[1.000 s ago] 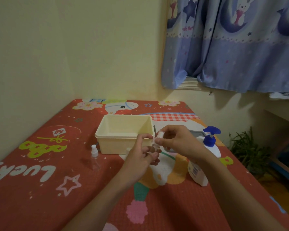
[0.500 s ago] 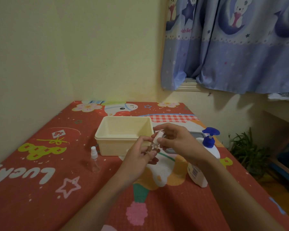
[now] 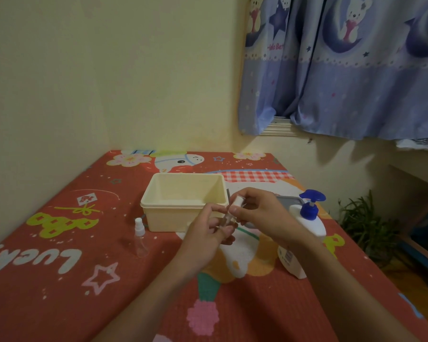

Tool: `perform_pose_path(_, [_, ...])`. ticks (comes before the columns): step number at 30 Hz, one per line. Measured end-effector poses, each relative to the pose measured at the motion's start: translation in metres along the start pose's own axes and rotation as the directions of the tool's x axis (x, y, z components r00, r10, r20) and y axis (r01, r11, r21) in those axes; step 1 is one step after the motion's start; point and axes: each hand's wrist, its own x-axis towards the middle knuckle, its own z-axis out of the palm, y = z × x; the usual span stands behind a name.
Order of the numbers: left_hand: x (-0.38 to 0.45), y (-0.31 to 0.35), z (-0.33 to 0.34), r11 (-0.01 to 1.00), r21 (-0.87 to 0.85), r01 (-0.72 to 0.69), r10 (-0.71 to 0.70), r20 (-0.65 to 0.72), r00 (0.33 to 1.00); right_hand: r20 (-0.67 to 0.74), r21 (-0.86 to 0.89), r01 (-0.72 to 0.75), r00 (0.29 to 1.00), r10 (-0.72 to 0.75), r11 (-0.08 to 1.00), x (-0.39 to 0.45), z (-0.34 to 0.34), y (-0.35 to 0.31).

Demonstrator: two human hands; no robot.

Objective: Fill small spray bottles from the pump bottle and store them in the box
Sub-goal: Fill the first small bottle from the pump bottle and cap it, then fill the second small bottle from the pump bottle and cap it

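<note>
My left hand (image 3: 208,230) grips the clear body of a small spray bottle (image 3: 227,219), held just in front of the cream box (image 3: 183,201). My right hand (image 3: 259,213) pinches that bottle's white spray top (image 3: 236,202), tilted up to the right. A second small spray bottle (image 3: 140,236) with a white top stands upright on the mat, left of the box. The white pump bottle (image 3: 304,233) with a blue pump head stands to the right, partly hidden behind my right wrist. The box looks empty inside.
A red cartoon-printed mat (image 3: 59,280) covers the table, which sits in a wall corner. A grey flat object (image 3: 288,201) lies behind my right hand. A blue curtain (image 3: 343,70) hangs at the back right; a green plant (image 3: 366,223) stands beyond the right edge.
My right hand has lifted the white spray top up and tilted it to the right, away from the bottle body. My left hand has stayed in place.
</note>
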Motion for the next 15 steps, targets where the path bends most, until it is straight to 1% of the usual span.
perform_pose_path(2, [0.000,0.001,0.001,0.999,0.032,-0.008,0.010,-0.049,0.999,-0.028,-0.034,-0.002,1.000,0.001,0.999,0.001,0.002,0.000])
perform_pose_path(6, [-0.002,-0.004,0.011,0.990,0.140,-0.018,0.041,-0.159,0.986,-0.182,-0.152,-0.044,0.983,0.016,0.987,0.008,0.014,0.003])
perform_pose_path(8, [-0.002,-0.007,0.012,0.987,0.157,-0.009,0.038,-0.183,0.982,-0.212,-0.184,-0.060,0.977,0.019,0.981,0.011,0.017,0.006])
perform_pose_path(12, [0.001,-0.003,0.007,0.995,0.100,0.010,0.006,-0.166,0.986,-0.212,-0.186,-0.058,0.977,0.018,0.981,0.014,0.018,0.001])
perform_pose_path(15, [0.000,0.003,0.000,0.998,0.053,0.018,-0.007,-0.198,0.980,-0.251,-0.166,-0.041,0.968,-0.002,0.985,0.021,0.014,-0.010])
